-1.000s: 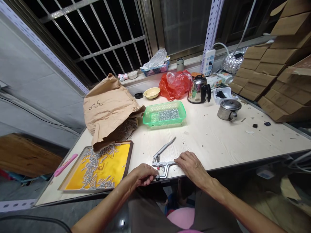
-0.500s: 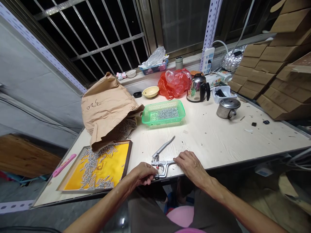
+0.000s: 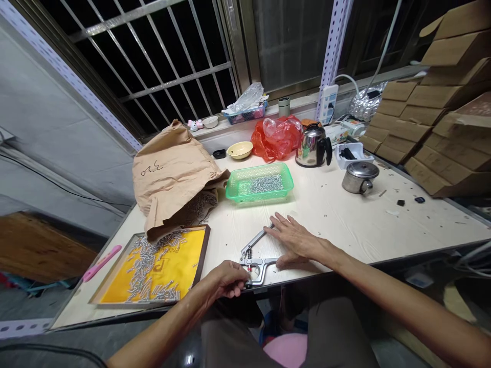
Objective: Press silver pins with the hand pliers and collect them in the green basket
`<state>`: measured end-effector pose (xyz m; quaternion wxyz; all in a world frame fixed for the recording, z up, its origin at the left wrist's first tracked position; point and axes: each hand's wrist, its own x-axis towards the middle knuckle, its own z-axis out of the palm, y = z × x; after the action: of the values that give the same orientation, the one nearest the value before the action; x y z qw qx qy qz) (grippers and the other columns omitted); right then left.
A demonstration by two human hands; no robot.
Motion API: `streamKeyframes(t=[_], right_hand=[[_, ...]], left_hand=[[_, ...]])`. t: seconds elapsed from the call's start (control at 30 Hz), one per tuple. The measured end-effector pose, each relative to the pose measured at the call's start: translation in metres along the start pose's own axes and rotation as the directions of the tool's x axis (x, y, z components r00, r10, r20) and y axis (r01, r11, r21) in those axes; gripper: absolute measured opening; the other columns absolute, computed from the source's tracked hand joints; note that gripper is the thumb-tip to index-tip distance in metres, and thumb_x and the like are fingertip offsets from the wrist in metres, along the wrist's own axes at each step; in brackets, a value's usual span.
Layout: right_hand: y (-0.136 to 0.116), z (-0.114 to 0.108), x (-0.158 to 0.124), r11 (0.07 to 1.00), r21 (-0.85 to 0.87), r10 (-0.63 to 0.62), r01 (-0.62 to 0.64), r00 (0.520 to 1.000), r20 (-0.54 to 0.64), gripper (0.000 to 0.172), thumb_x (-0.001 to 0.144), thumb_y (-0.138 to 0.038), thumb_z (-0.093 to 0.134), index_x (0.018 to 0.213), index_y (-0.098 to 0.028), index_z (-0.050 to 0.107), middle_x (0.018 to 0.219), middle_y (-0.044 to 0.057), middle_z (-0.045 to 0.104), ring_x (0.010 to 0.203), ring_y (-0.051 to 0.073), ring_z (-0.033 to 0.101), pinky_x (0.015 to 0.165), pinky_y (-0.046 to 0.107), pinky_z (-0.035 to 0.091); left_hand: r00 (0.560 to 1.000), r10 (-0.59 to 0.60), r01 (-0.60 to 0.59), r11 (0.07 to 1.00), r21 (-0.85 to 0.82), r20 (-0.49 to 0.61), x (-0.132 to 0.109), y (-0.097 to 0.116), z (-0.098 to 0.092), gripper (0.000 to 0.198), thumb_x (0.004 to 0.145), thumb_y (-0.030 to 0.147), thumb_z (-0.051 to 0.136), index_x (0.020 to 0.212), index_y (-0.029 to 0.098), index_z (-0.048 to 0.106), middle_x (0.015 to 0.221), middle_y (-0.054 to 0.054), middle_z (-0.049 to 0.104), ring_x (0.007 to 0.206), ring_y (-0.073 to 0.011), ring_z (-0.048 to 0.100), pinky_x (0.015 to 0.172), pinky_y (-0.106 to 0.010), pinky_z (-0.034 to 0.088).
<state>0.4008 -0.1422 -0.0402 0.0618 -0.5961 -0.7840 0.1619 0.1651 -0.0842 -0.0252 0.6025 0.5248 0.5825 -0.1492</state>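
A silver hand-press tool [image 3: 262,262] with a spring and a long lever lies at the table's front edge. My left hand [image 3: 229,278] is closed in a pinch at the tool's jaw, beside its small red part. What the fingertips hold is hidden. My right hand [image 3: 295,240] is open, its fingers stretched over the end of the raised lever and its thumb by the lower handle. Left of the tool, a tray [image 3: 207,240] with a yellow bottom carries many small metal pins [image 3: 141,271]. More small metal pieces lie in a green plastic basket [image 3: 232,191] behind the tool.
A large brown paper bag [image 3: 172,174] leans behind the tray, with metal pieces at its mouth. A pink-handled item [image 3: 102,263] lies at the left edge. Farther back are a red plastic bag [image 3: 274,140], a kettle [image 3: 311,145] and a lidded metal cup [image 3: 358,178]. Cardboard boxes [image 3: 441,112] stand right.
My right hand has opened and reached up from the lower handle to the lever's end. The left hand stays at the jaw. The view has tilted slightly.
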Motion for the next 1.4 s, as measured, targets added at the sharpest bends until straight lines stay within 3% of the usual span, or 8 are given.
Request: streamKeyframes(t=[0.17,0.37,0.7,0.77,0.83,0.9,1.0,1.4], right_hand=[[0.002,-0.006,0.018,0.997,-0.05,-0.048,0.055,0.991,0.126,0.113,0.053,-0.071,0.065,0.141,-0.011,0.028,0.142,0.022,0.03,0.134,0.04,0.014,0.104,0.063,0.005],[-0.004,-0.004,0.013,0.994,-0.072,-0.076,0.081,0.995,0.067,0.097,0.057,-0.064,0.067,0.134,-0.013,0.037,0.123,0.019,0.049,0.116,0.035,0.039,0.101,0.063,0.011],[-0.018,-0.004,-0.007,0.995,-0.075,-0.062,0.06,0.997,-0.033,0.055,0.074,-0.04,0.064,0.121,-0.014,0.05,0.107,0.013,0.057,0.104,0.028,0.047,0.102,0.053,0.02],[-0.019,-0.003,-0.009,0.996,-0.065,-0.069,0.066,0.996,-0.047,0.056,0.074,-0.039,0.064,0.123,-0.014,0.049,0.106,0.012,0.057,0.103,0.027,0.047,0.102,0.051,0.021],[-0.02,-0.002,-0.01,0.996,-0.048,-0.078,0.075,0.995,-0.062,0.059,0.074,-0.037,0.065,0.126,-0.015,0.046,0.106,0.012,0.058,0.102,0.027,0.047,0.102,0.051,0.022],[-0.02,0.0,-0.011,0.996,-0.026,-0.083,0.081,0.994,-0.077,0.064,0.074,-0.034,0.064,0.131,-0.016,0.041,0.107,0.012,0.058,0.102,0.027,0.047,0.102,0.05,0.021],[-0.02,0.003,-0.011,0.998,0.015,-0.061,0.063,0.993,-0.105,0.074,0.074,-0.033,0.064,0.138,-0.016,0.031,0.111,0.012,0.057,0.106,0.026,0.046,0.103,0.049,0.021],[-0.017,0.0,-0.022,0.995,-0.015,0.099,-0.1,0.992,-0.073,0.065,0.065,-0.042,0.07,0.117,-0.009,0.051,0.11,0.015,0.054,0.102,0.029,0.046,0.085,0.041,0.041]], left_hand=[[1.0,-0.006,0.006,1.0,-0.018,-0.001,-0.003,0.001,0.001,0.024,0.059,0.031,0.068,0.052,0.016,0.049,0.037,0.005,0.049,0.029,-0.0068,0.044,0.033,-0.017,0.027],[1.0,-0.013,0.013,0.998,-0.067,-0.003,-0.006,0.002,0.003,0.024,0.057,0.031,0.07,0.056,0.016,0.051,0.037,0.006,0.049,0.029,-0.0065,0.044,0.034,-0.018,0.028],[0.988,0.088,-0.079,0.994,0.072,-0.129,-0.006,-0.011,0.004,0.029,0.065,0.042,0.065,0.061,0.016,0.053,0.042,0.005,0.049,0.036,-0.0089,0.046,0.04,-0.021,0.034],[0.897,0.302,-0.207,0.932,0.297,-0.322,-0.013,-0.013,0.009,0.024,0.073,0.039,0.059,0.07,0.016,0.059,0.051,0.002,0.055,0.046,-0.0124,0.054,0.047,-0.023,0.039],[0.716,0.567,-0.303,0.778,0.551,-0.407,-0.019,-0.012,0.017,0.02,0.078,0.035,0.055,0.084,0.017,0.063,0.07,-0.002,0.062,0.064,-0.0158,0.06,0.059,-0.026,0.044],[0.581,0.749,-0.361,0.589,0.723,-0.32,-0.02,-0.006,0.027,0.022,0.08,0.03,0.054,0.098,0.019,0.062,0.092,-0.005,0.063,0.086,-0.0188,0.06,0.073,-0.029,0.045],[0.509,0.853,-0.393,0.354,0.849,-0.12,-0.011,0.007,0.04,0.04,0.079,0.024,0.057,0.118,0.02,0.051,0.121,-0.008,0.055,0.113,-0.023,0.048,0.091,-0.034,0.042],[0.623,0.776,-0.272,0.101,0.957,0.095,0.007,0.049,0.039,0.068,0.072,0.043,0.064,0.129,0.016,0.038,0.116,-0.01,0.054,0.102,-0.0275,0.048,0.083,-0.04,0.044]])
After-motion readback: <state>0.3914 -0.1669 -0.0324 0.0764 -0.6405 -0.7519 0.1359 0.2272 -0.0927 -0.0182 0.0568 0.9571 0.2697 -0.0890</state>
